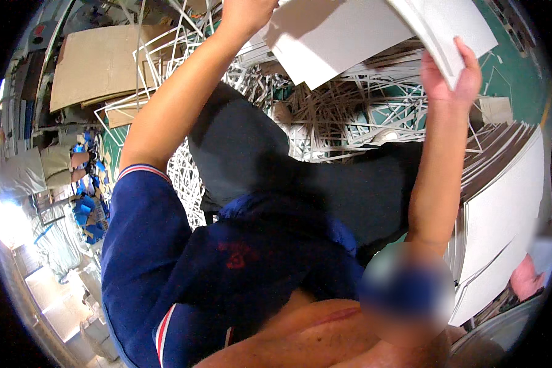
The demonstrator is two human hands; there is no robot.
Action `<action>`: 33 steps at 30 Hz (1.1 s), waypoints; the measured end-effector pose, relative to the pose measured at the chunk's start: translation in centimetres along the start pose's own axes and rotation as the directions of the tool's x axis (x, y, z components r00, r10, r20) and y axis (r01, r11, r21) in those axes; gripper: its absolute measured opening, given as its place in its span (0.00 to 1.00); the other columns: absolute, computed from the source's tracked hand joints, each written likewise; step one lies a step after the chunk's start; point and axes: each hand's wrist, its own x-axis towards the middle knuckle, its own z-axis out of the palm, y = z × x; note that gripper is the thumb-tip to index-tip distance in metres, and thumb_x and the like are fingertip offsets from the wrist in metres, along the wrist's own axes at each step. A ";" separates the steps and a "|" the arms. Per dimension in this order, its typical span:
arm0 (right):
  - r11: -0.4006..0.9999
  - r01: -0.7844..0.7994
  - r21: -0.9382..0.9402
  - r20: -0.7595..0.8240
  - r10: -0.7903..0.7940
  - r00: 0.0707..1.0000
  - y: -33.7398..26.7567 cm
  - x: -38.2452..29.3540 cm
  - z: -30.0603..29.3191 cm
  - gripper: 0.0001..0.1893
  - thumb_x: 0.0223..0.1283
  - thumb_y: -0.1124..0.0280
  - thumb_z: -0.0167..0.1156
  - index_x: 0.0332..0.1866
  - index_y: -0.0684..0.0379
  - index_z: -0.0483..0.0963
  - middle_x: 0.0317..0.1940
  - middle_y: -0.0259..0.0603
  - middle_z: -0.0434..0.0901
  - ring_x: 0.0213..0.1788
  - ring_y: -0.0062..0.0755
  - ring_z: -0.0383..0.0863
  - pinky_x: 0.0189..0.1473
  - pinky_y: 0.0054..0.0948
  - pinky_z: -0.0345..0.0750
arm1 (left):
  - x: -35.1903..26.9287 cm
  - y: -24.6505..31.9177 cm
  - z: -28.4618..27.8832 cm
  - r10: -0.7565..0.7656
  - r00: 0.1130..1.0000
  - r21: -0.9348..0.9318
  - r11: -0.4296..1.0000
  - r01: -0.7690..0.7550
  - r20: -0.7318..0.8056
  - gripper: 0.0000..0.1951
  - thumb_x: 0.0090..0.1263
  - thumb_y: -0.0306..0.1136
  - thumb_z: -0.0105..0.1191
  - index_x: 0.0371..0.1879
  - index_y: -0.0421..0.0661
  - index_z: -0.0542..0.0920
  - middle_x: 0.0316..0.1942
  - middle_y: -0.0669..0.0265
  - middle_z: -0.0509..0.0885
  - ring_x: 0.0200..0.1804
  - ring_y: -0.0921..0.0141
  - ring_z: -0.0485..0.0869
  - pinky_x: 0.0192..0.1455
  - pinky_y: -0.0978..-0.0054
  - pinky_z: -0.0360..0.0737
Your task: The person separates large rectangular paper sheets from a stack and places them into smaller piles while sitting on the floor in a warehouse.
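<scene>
My right hand (pixel 455 78) grips the lower corner of a white paperboard sheet or thin stack (pixel 423 41), with the thumb on one side and fingers on the other. My left hand (pixel 250 16) is at the top edge, beside large white sheets (pixel 336 41); its fingers are partly cut off, so its hold cannot be told. Those sheets lie over a pile of layered board in front of my knees. Around my legs, in dark trousers, narrow white and brown offcut strips (pixel 331 106) lie tangled on the green floor.
A tall stack of white boards (pixel 503 198) leans at my right. Brown cardboard sheets (pixel 101 60) lie at the upper left, near thin white frame-like offcuts (pixel 154 60). Farther left, a person in light clothes (pixel 32 170) stands by blue scraps (pixel 87 211). A pink item (pixel 526 278) is at the lower right.
</scene>
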 end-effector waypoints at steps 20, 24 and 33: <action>0.837 -0.456 -0.304 -0.208 0.408 0.889 12.9 -5.7 -3.2 0.21 0.61 0.64 0.53 0.56 0.65 0.65 0.54 0.45 0.73 0.58 0.41 0.71 0.61 0.43 0.67 | 10.7 -6.8 -2.8 -0.270 0.961 0.134 0.952 0.276 -0.064 0.22 0.63 0.45 0.59 0.15 0.39 0.78 0.11 0.61 0.77 0.16 0.71 0.76 0.24 0.67 0.73; 0.901 -0.428 -0.070 -0.142 0.416 0.898 13.0 -2.6 -3.3 0.21 0.64 0.63 0.48 0.56 0.66 0.66 0.55 0.47 0.72 0.60 0.44 0.70 0.64 0.43 0.63 | 10.3 -9.0 -2.1 -0.222 0.975 0.160 0.961 0.223 -0.029 0.20 0.61 0.46 0.60 0.17 0.40 0.80 0.13 0.63 0.79 0.17 0.70 0.76 0.25 0.67 0.73; 0.904 -0.424 -0.043 -0.045 0.423 0.905 16.4 0.8 -3.4 0.20 0.59 0.70 0.52 0.56 0.66 0.67 0.55 0.47 0.73 0.59 0.45 0.70 0.65 0.43 0.62 | 8.8 -9.7 -1.4 -0.230 0.947 0.246 0.954 0.174 0.225 0.18 0.58 0.45 0.59 0.15 0.43 0.81 0.12 0.64 0.79 0.18 0.69 0.79 0.27 0.69 0.76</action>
